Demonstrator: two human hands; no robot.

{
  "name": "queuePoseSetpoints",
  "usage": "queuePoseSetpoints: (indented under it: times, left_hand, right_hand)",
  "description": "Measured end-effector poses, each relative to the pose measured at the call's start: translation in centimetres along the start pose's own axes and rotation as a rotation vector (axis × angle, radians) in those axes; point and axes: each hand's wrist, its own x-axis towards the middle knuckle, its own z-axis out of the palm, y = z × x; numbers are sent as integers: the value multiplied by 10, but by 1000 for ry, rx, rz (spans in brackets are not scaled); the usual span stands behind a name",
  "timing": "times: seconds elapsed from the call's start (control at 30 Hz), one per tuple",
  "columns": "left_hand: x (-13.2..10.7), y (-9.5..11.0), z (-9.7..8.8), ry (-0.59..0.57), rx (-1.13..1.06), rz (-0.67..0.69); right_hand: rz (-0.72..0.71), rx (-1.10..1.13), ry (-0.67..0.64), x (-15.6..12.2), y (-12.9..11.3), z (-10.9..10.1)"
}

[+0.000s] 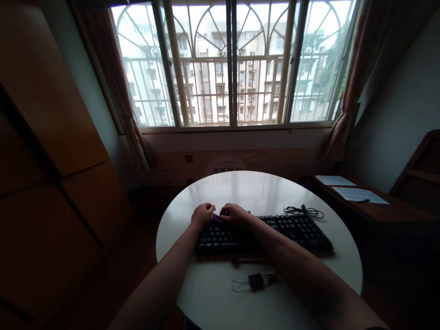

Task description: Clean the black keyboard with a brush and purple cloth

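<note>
2 hands (202, 214) (235, 213) hold purple item (217, 218); keyboard (223, 239) beneath

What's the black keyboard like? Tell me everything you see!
The keyboard is long and black, seemingly plastic, with rows of dark keys, some pale-marked. It lies flat on the round white table. The right forearm crosses over it, hiding its middle. The left hand and right hand are by its far edge, toward its left end; whether they touch it is unclear.

Partly hidden Chinese characters (227, 170), apparently 月满颐和, stand on the low brownish panel (275, 158).
</note>
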Motion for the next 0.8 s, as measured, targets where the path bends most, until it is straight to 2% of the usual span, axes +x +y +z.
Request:
queuePoseSetpoints:
  times: [0.1,0.23,0.4,0.53,0.67,0.8]
  left_hand:
    - [0,1,0,1,1,-1]
    - [2,0,1,-3,3,-2]
    - [1,0,2,6,13,1]
    - [0,0,1,-4,5,-3]
    - [-1,2,0,-2,7,-5]
    - [-1,2,0,-7,10,-11]
  right_hand:
    - [31,16,-19,0,-1,0]
    - [176,78,-65,3,-2,1]
    - [256,47,-23,5,-6,3]
    - [232,49,-17,4,-6,3]
    - [167,152,-80,3,0,1]
    - [187,170,-96,6,3,1]
